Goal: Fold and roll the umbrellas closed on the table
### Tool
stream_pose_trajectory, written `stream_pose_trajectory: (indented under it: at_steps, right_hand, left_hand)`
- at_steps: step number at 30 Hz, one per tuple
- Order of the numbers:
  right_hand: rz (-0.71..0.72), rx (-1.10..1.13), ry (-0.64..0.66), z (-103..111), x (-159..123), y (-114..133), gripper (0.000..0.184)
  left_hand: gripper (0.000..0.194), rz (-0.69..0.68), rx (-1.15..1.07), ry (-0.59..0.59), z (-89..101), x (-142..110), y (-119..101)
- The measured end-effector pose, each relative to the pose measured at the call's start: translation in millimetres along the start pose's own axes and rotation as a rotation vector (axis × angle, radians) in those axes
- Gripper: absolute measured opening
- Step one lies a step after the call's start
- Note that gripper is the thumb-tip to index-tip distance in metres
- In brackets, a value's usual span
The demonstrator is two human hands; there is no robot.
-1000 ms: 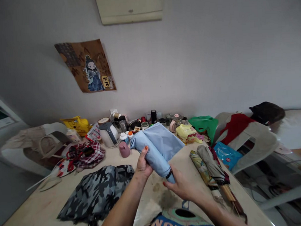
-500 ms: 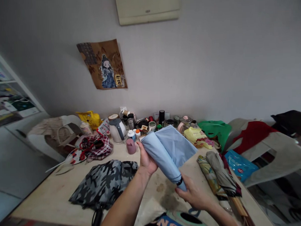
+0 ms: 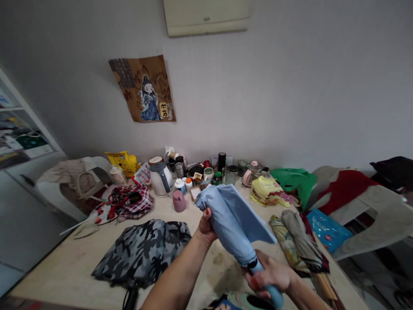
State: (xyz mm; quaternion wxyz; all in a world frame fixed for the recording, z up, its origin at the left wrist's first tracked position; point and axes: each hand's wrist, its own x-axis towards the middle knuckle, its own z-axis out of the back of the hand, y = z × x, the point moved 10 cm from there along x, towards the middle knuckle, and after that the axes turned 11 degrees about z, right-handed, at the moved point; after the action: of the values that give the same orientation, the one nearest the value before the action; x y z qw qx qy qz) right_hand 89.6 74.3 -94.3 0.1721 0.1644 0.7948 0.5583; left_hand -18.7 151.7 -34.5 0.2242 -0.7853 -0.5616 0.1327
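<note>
A light blue folding umbrella (image 3: pixel 229 222) is held above the table, its canopy gathered and partly rolled, one loose flap hanging to the right. My left hand (image 3: pixel 206 227) is wrapped round the canopy near its middle. My right hand (image 3: pixel 271 275) is closed round the umbrella's blue handle at the lower end. A grey camouflage umbrella (image 3: pixel 142 254) lies collapsed on the table (image 3: pixel 71 268) to the left of my arms.
Folded umbrellas (image 3: pixel 297 242) lie at the table's right side. A plaid umbrella (image 3: pixel 131 200), a white kettle (image 3: pixel 161 179), a pink cup (image 3: pixel 178 201), jars and bottles crowd the back. Chairs with clothes (image 3: pixel 357 190) stand to the right, shelves to the left.
My right hand has slid down onto the handle and closed round it. The blue umbrella has tilted more upright and its canopy is gathered tighter under my left hand.
</note>
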Motion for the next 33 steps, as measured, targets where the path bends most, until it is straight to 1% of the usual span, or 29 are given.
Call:
stream_pose_trajectory:
  at_steps: [3,5,6,7,8,10,12,13,15,16,17,19,21,23,24,25,27,30,32,33]
  right_hand:
    - [0.031,0.203,0.106,-4,3,-18,0.047]
    - [0.068,0.292,0.193,-9,6,-23,0.052]
    - [0.085,0.303,0.203,-8,7,-22,0.051]
    - [0.093,0.278,0.18,-5,8,-20,0.05]
    - [0.097,0.211,0.124,1,9,-16,0.048]
    - [0.122,-0.043,-0.042,17,8,-2,0.042]
    - [0.174,-0.354,-0.243,34,2,20,0.042]
    - [0.193,-0.492,-0.337,39,-2,29,0.044]
    - [0.198,-0.68,-0.501,48,-11,39,0.051]
    - [0.184,-0.73,-0.551,49,-13,39,0.053]
    - [0.164,-0.758,-0.563,49,-14,36,0.052]
    - [0.136,-0.739,-0.51,42,-10,31,0.048]
    - [0.119,-0.658,-0.405,32,-5,26,0.041]
    - [0.119,-0.541,-0.323,24,-2,24,0.033]
    - [0.125,-0.462,-0.288,21,-1,22,0.032]
    - [0.131,-0.361,-0.251,18,1,17,0.032]
    - [0.141,-0.099,-0.149,8,4,3,0.04]
    - [0.172,0.271,0.043,-9,7,-17,0.048]
    - [0.207,0.406,0.135,-14,8,-21,0.046]
    - [0.22,0.421,0.153,-13,8,-20,0.044]
  left_hand:
    - [0.062,-0.007,0.018,0.101,-25.7,2,5]
    - [0.062,0.002,0.006,0.161,-40.7,3,8]
    - [0.059,0.012,-0.005,0.159,-43.0,5,8]
    - [0.055,0.033,-0.013,0.125,-41.2,6,9]
    - [0.051,0.052,-0.016,0.06,-35.4,8,8]
    - [0.043,0.037,-0.027,-0.134,-16.4,8,1]
    - [0.036,-0.044,-0.061,-0.313,-0.7,4,-12]
    - [0.035,-0.087,-0.084,-0.369,2.6,1,-17]
    - [0.038,-0.121,-0.116,-0.417,1.7,-1,-23]
    - [0.042,-0.115,-0.118,-0.42,-0.8,0,-24]
    - [0.046,-0.108,-0.114,-0.414,-3.4,1,-25]
    - [0.052,-0.095,-0.104,-0.391,-5.6,2,-25]
    - [0.056,-0.056,-0.092,-0.351,-3.7,4,-22]
    - [0.06,0.003,-0.063,-0.287,-1.1,6,-15]
    - [0.063,0.036,-0.038,-0.237,-2.0,7,-11]
    - [0.068,0.067,-0.01,-0.172,-5.3,8,-6]
    - [0.076,0.091,0.035,-0.035,-16.6,9,2]
    - [0.078,0.068,0.07,0.128,-38.3,9,8]
    - [0.074,0.068,0.066,0.17,-47.7,11,10]
    - [0.071,0.084,0.058,0.157,-48.4,13,12]
